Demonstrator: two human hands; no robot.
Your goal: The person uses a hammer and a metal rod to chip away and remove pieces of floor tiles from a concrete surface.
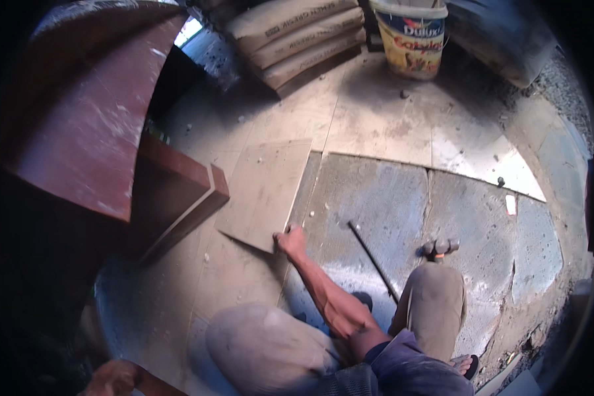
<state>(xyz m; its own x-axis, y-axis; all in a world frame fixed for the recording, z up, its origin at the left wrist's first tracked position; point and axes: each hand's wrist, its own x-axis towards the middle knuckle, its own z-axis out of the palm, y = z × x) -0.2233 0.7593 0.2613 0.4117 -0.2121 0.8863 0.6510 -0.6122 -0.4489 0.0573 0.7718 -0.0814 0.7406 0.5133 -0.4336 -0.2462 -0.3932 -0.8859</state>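
My right hand reaches forward and is closed on the near right corner of a beige floor tile. That near edge is raised a little, with a dark shadow beneath it, and the tile lies over other laid tiles. At the lower left edge my left hand shows only in part, dark and apart from the tile; its fingers are not clear. On the grey bare floor to the right lie a thin black rod and, in front of my right knee, a hammer.
Stacked paper sacks and a paint bucket stand at the back. A reddish-brown panel and a brown block-like base rise at the left. Rubble edges the right side. A small white piece lies on the grey floor.
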